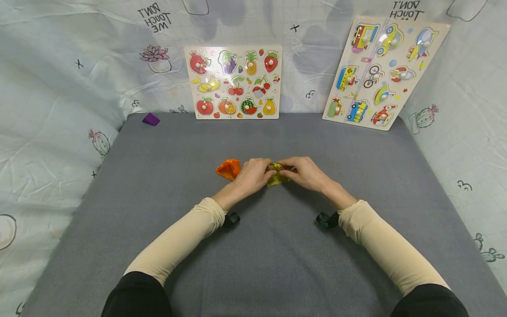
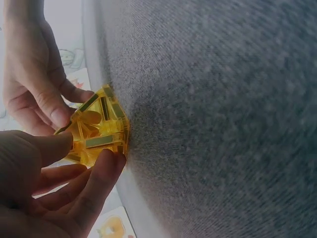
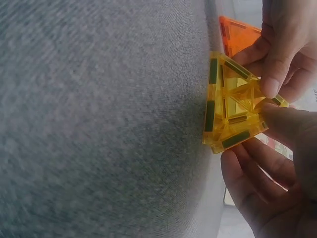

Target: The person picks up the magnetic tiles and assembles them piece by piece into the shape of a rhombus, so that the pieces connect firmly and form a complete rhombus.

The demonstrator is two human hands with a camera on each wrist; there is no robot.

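Near the middle of the grey table, both hands hold yellow see-through triangular magnetic tiles [image 1: 278, 175], joined into a small pyramid-like shape. The left hand [image 1: 251, 175] pinches the left side of it between thumb and fingers. On the other side, the right hand [image 1: 306, 173] grips an edge the same way. Dark magnet strips line the tile edges [image 3: 210, 114] in the right wrist view. The shape's lower edge touches or nearly touches the cloth. Just left of the left hand stands an orange pyramid of similar tiles [image 1: 228, 169], partly hidden by that hand.
A small purple piece [image 1: 151, 119] lies at the table's far left corner. Against the back curtain lean a fruit puzzle board [image 1: 219, 94] and a vehicle puzzle board [image 1: 366, 81]. Grey cloth [image 1: 269, 264] covers the table, and patterned curtains [image 1: 51, 88] surround it.
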